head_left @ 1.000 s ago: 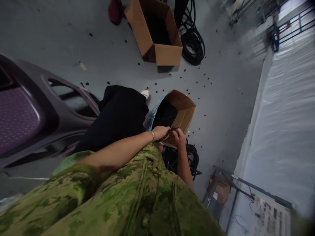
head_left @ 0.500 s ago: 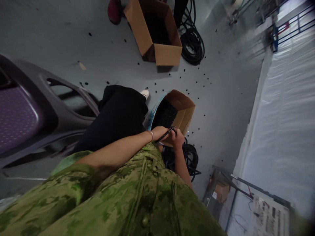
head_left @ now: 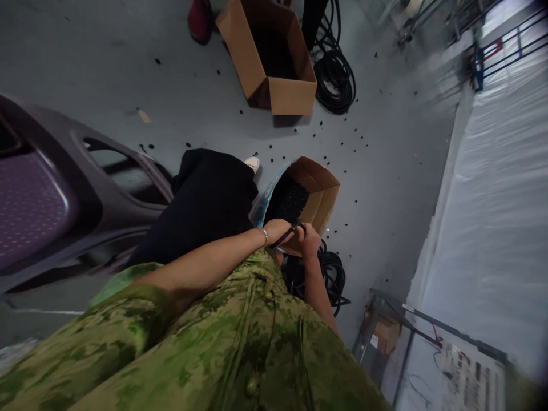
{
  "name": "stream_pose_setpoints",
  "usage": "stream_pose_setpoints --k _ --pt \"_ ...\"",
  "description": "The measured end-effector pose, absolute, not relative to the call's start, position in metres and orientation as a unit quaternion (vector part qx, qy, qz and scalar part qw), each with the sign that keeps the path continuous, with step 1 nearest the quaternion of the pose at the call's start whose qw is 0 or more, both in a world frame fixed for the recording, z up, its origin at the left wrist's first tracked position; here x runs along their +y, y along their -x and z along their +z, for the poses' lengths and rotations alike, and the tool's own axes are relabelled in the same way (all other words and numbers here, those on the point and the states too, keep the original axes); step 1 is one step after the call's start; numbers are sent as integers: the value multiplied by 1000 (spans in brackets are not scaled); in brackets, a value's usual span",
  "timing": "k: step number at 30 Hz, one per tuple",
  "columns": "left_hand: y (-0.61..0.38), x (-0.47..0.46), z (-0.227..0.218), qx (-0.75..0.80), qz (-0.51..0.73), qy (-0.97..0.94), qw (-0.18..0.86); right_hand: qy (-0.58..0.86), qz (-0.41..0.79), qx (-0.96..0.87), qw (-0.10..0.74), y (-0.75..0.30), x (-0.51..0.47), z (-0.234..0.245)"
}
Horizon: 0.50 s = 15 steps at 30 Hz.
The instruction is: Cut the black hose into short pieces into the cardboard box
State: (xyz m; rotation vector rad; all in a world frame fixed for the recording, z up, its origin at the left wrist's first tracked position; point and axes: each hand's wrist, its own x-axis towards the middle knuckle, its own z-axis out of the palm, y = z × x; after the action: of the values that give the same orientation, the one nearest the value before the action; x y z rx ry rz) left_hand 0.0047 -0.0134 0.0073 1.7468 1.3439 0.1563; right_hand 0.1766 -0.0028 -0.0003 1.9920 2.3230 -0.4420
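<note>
My two hands meet above an open cardboard box (head_left: pixel 322 197) that holds a heap of small black pieces (head_left: pixel 287 200). My left hand (head_left: pixel 277 229), with a bracelet at the wrist, is closed round a thin black cable end (head_left: pixel 289 233). My right hand (head_left: pixel 309 240) is closed on the same black strand from the other side, fingers curled. Below the hands a coil of black cable (head_left: pixel 329 274) lies on the floor. My camouflage shirt fills the bottom of the view, and a black trouser leg (head_left: pixel 205 200) runs to a white shoe (head_left: pixel 252 163).
A second open cardboard box (head_left: pixel 274 68) and another black cable coil (head_left: pixel 336 77) lie farther off on the grey floor, which is dotted with small black bits. A dark plastic chair (head_left: pixel 51 194) is on the left. White sheeting (head_left: pixel 492 200) and a metal rack (head_left: pixel 411 337) stand on the right.
My right hand has drawn slightly closer to my left hand along the black strand. Little else has shifted.
</note>
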Motion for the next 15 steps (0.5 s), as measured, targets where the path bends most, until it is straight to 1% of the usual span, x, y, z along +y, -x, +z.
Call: stream_pose_setpoints --k 3,11,15 --pt "-4 -14 12 548 31 -710 442 -632 -140 761 35 -179 -4 -1" --pt "-7 -12 11 537 25 -718 442 -622 -139 769 59 -178 -8 -1" --pt "-8 -10 10 541 12 -709 452 -631 -143 761 45 -175 -10 -4"
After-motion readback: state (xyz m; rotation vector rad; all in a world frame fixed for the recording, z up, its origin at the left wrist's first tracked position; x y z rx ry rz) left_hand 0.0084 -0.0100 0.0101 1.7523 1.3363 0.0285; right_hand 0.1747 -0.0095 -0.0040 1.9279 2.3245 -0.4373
